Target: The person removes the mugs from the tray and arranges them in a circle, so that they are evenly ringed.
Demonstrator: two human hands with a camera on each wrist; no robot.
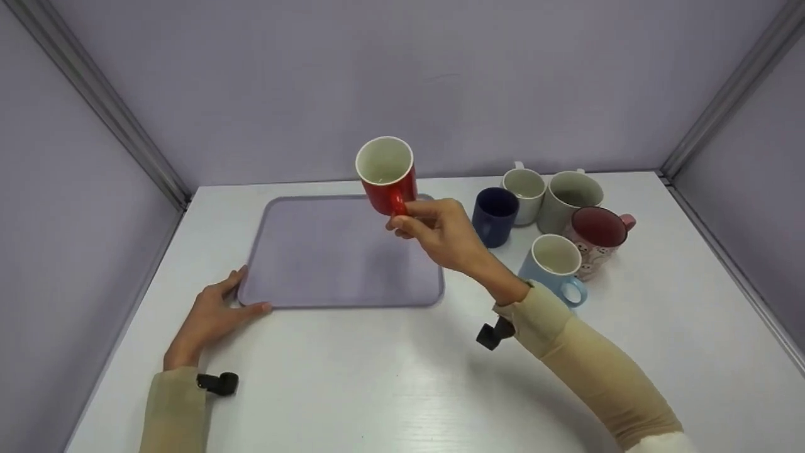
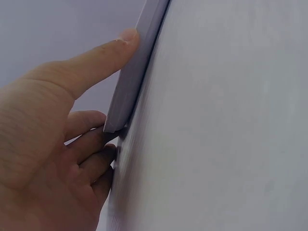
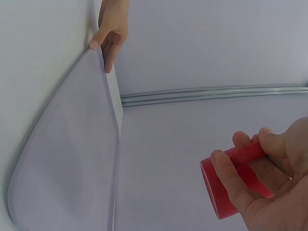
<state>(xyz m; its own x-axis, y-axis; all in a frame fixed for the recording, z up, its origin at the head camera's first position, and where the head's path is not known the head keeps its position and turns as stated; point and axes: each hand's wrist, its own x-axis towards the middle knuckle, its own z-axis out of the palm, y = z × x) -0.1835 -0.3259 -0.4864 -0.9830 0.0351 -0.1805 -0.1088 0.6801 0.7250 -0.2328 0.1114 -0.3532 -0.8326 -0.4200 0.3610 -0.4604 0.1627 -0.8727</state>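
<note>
A red mug (image 1: 407, 186) with a pale inside is held in the air over the right part of the lilac tray (image 1: 314, 251). My right hand (image 1: 443, 236) pinches its handle between thumb and fingers; the right wrist view shows the same mug (image 3: 221, 187) from its side. At the tray's near left corner, my left hand (image 1: 214, 314) spreads its thumb and fingers along the two edges. The left wrist view shows the thumb (image 2: 103, 57) laid straight against the tray rim (image 2: 132, 77), with the other fingers touching around the corner.
Right of the tray stand a dark blue mug (image 1: 495, 218), two pale mugs (image 1: 525, 195) (image 1: 556, 211), a pink patterned mug (image 1: 591, 248) and a light blue mug (image 1: 541, 277). Lilac panels (image 1: 402, 82) enclose the white table (image 1: 352, 377) at the back and sides.
</note>
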